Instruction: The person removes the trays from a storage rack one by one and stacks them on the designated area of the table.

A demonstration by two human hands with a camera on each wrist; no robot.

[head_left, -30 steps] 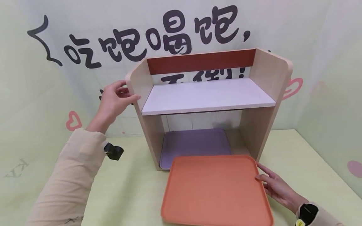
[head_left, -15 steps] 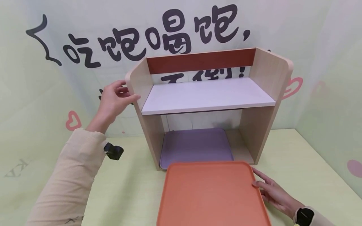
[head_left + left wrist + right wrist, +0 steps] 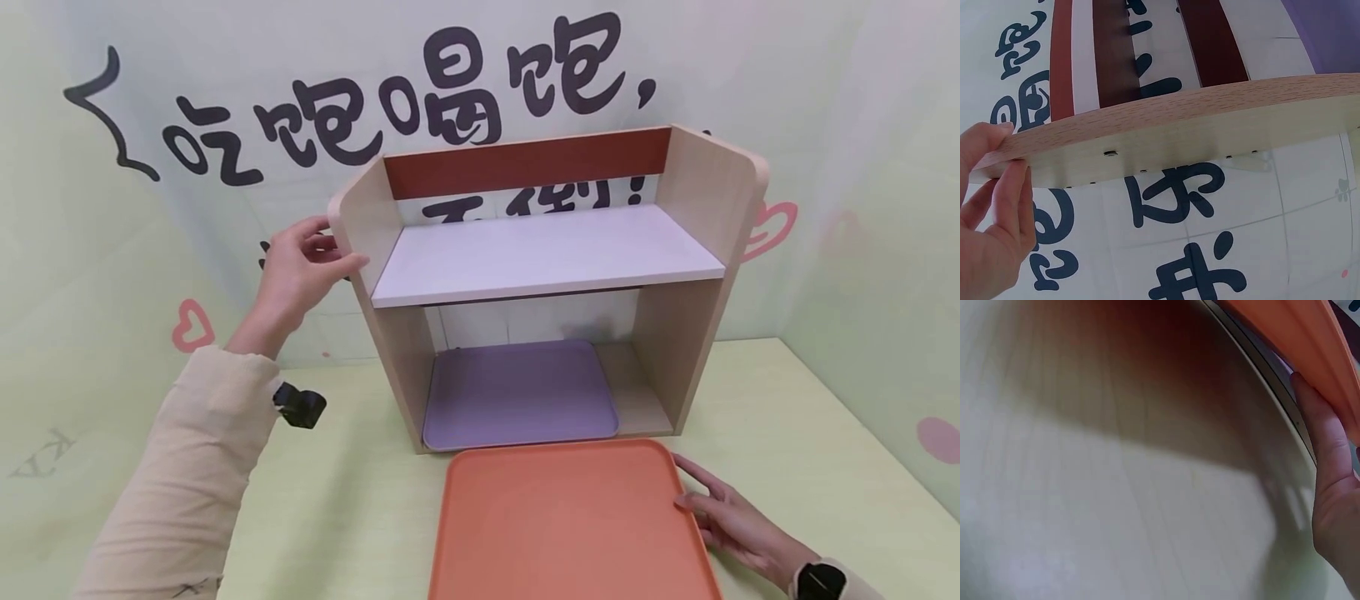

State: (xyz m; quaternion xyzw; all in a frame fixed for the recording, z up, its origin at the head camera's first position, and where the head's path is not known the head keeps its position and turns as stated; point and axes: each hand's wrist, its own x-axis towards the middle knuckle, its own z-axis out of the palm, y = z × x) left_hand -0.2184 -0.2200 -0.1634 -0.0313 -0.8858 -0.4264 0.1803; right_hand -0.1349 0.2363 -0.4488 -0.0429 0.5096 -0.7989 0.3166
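Observation:
My left hand pinches the upper front edge of the left side panel of a small wooden shelf, thumb on the inner face and fingers outside, as the left wrist view also shows. My right hand grips the right rim of an orange tray, thumb on top and fingers beneath. That tray stands in front of the shelf, and its near end runs out of the head view. In the right wrist view the orange tray is raised over the table. A purple tray lies on the shelf's lower board, toward the left.
The shelf's white upper board has a red-brown back rail above it. A pale wood-grain table carries the shelf. Behind and at the sides hang pale printed sheets with dark lettering and hearts.
The orange tray and my right hand have moved toward me, away from the shelf, uncovering the purple tray's front edge. My left hand stays on the side panel.

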